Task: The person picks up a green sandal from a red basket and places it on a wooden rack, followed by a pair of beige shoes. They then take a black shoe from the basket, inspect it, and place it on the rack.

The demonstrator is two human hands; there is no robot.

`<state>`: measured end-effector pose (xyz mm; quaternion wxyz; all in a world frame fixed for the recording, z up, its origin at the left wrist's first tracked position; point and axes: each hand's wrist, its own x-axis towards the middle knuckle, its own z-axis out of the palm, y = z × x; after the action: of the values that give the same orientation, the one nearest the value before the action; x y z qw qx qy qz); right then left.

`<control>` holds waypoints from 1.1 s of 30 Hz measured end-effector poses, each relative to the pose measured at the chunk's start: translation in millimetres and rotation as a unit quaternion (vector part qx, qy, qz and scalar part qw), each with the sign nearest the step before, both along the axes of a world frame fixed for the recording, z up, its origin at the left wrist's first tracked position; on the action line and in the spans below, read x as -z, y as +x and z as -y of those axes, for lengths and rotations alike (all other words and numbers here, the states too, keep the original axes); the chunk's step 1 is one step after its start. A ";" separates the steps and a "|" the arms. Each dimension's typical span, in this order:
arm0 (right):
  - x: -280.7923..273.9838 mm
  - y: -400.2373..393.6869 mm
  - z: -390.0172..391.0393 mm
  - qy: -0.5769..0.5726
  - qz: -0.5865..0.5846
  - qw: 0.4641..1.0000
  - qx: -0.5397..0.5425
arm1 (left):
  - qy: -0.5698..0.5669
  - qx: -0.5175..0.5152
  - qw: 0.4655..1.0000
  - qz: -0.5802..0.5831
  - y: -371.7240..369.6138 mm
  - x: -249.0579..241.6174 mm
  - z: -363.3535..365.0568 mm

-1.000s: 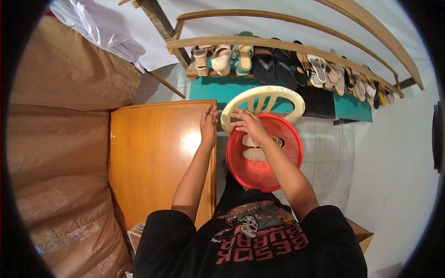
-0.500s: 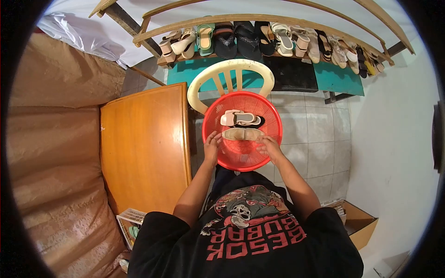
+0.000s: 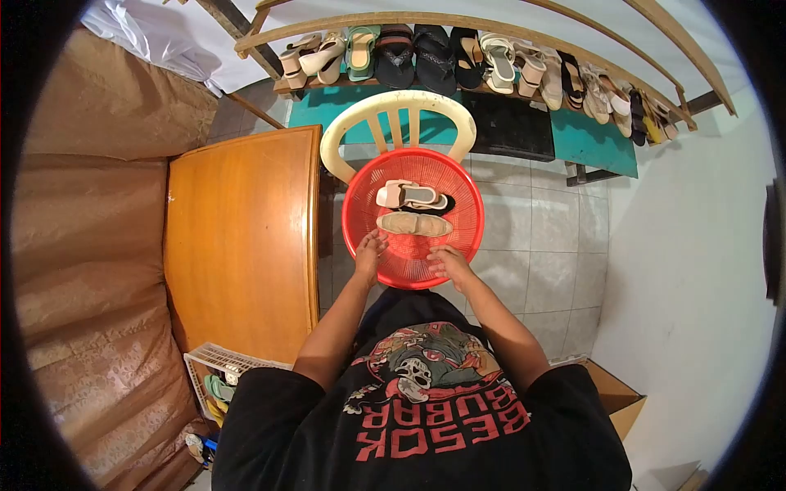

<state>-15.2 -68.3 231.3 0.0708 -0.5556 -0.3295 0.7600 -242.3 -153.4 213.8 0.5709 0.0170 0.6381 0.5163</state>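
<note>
A round red plastic basket rests on a cream plastic chair. Inside it lie a beige flat shoe across the middle and a pale pink and white sandal beyond that. Part of a black shoe shows beside the sandal. My left hand is over the basket's near left side, fingers apart, just short of the beige shoe. Over the near right side is my right hand, its fingers spread. Neither hand holds anything.
Behind the chair, a wooden rack carries a row of sandals and shoes. Left of me stands an orange-brown wooden table, with a white basket near its front end. An open cardboard box sits at my right.
Both hands have drawn back slightly toward me, away from the beige shoe. The whole view has shifted a little, so the basket sits farther left and higher.
</note>
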 end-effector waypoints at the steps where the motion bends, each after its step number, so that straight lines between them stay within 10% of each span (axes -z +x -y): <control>1: -0.3 -3.3 -1.4 0.007 -0.009 1.000 -0.005 | -0.003 0.006 1.000 0.006 -1.1 6.3 2.2; 15: 46.6 -15.7 -17.3 -0.031 0.054 0.996 0.062 | -0.095 -0.003 0.992 0.080 -26.1 98.6 -11.7; 33: 232.7 -5.0 -106.4 0.241 0.224 0.860 -0.389 | -0.150 -0.066 0.966 0.198 44.7 229.3 -66.3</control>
<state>-20.2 38.1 -1.4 -0.1751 -0.5029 -0.6987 0.4778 -197.7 -87.1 -15.5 0.6464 -0.2141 0.5821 0.4443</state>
